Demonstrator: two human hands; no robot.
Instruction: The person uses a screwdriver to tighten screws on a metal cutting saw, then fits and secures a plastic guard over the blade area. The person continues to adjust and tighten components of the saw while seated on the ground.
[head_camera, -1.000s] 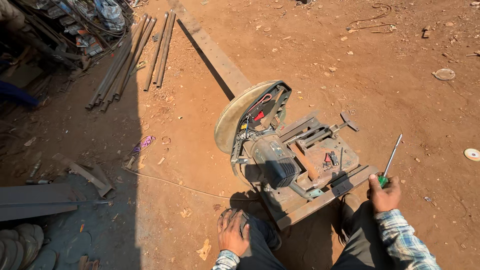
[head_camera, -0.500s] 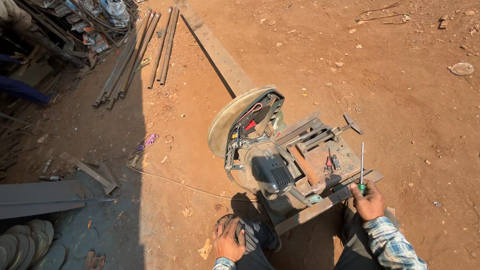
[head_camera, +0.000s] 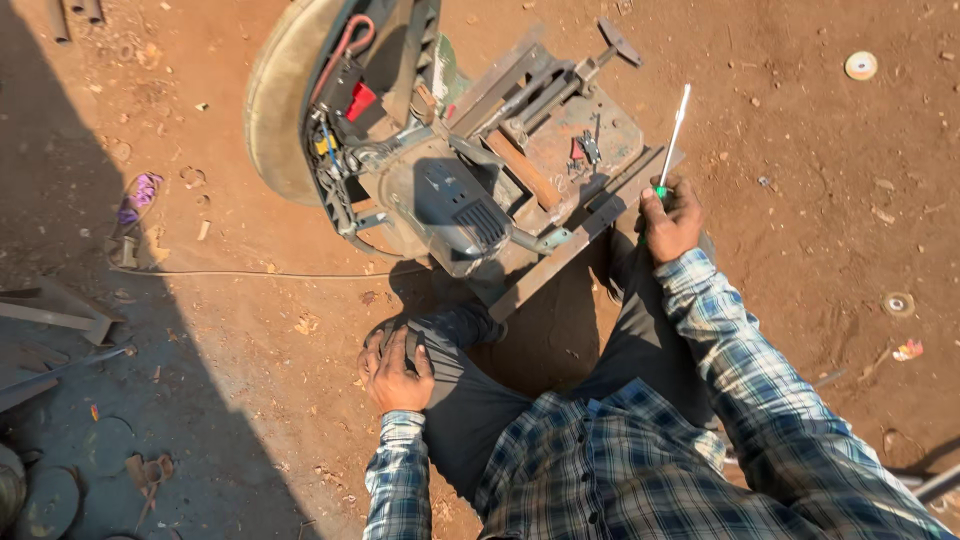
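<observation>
Right hand grips a screwdriver, tip up, beside the saw. Left hand rests open on the knee. Work looks paused; next, the tip needs turning down onto a screw.

Blue-and-white plaid sleeve, green-handled screwdriver, red switch, reddish-brown dirt ground.

left hand: lower centre-left, palm down, fingers spread on knee
right hand: centre-right, arm extended, fist closed round screwdriver
</observation>
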